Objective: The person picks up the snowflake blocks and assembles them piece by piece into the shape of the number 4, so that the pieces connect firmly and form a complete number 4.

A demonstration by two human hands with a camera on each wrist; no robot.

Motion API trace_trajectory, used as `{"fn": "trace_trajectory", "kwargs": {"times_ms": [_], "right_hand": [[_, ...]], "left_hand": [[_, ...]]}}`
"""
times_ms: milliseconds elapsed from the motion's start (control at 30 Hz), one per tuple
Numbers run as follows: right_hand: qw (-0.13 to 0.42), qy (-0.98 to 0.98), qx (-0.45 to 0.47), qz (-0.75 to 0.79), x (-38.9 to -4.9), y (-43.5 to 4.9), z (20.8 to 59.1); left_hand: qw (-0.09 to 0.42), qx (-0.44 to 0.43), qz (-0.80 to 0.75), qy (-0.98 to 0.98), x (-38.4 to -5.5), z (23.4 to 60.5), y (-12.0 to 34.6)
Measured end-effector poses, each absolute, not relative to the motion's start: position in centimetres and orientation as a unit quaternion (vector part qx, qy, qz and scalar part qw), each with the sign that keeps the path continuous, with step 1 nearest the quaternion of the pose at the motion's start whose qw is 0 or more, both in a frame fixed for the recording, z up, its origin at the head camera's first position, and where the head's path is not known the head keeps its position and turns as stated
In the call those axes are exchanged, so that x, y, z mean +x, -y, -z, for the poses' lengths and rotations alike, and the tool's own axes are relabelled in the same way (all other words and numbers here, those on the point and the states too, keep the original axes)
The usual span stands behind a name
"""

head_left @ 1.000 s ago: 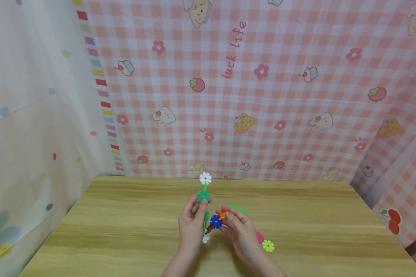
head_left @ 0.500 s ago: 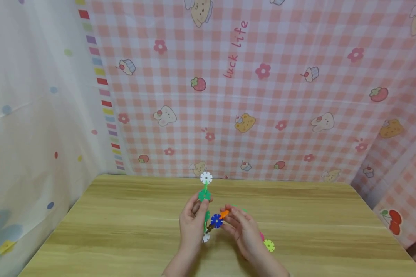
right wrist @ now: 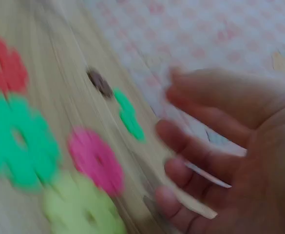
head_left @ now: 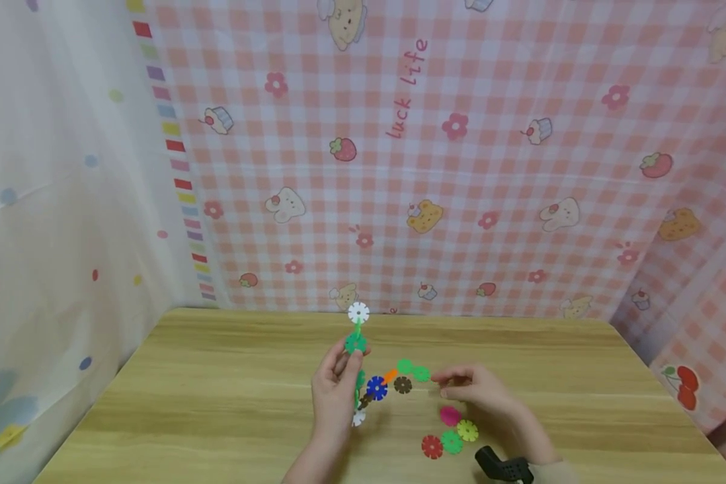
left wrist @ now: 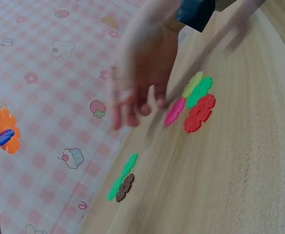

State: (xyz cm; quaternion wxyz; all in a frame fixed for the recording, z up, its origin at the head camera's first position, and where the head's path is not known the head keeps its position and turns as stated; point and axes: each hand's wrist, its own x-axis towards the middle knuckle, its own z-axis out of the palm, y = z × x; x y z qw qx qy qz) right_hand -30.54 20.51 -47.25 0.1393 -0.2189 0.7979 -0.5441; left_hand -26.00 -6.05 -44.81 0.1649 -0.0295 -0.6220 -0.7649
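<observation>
My left hand [head_left: 337, 386] pinches a green snowflake disc [head_left: 355, 343] in a chain of interlocking plastic discs. A white disc [head_left: 358, 312] tops the chain. Its lower end bends right through a brown piece to a blue disc [head_left: 376, 388] and an orange disc [head_left: 390, 376], which the left wrist view shows at the left edge. My right hand [head_left: 484, 390] hovers over the table with nothing in its loosely bent fingers, just right of two light green discs [head_left: 421, 374]. In the right wrist view its fingers [right wrist: 200, 146] are spread apart.
A loose brown disc [head_left: 402, 385] lies by the light green ones. Nearer me on the wooden table [head_left: 218, 403] are a pink disc [head_left: 450, 416], a yellow disc [head_left: 468, 430], a green disc [head_left: 452, 441] and a red disc [head_left: 432, 447]. A checked cloth [head_left: 399, 175] hangs behind.
My right hand has let go of the orange disc and moved right, uncovering the loose discs. The orange disc stays on the chain; my left hand keeps its hold.
</observation>
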Motion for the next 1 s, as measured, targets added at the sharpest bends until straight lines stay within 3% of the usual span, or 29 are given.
{"fn": "trace_trajectory", "kwargs": {"times_ms": [400, 733, 1000], "right_hand": [[0.185, -0.844, -0.282, 0.416, -30.5, -22.3, 47.3], [0.114, -0.864, -0.260, 0.416, -30.6, -21.5, 48.2], [0.102, -0.874, -0.246, 0.405, -30.6, -21.5, 48.1]], "left_hand": [[0.160, -0.017, 0.766, 0.623, -25.9, 44.7, 6.1], [0.167, -0.024, 0.761, 0.626, -26.0, 44.8, 6.1], [0.163, -0.017, 0.763, 0.625, -25.9, 44.6, 6.2]]}}
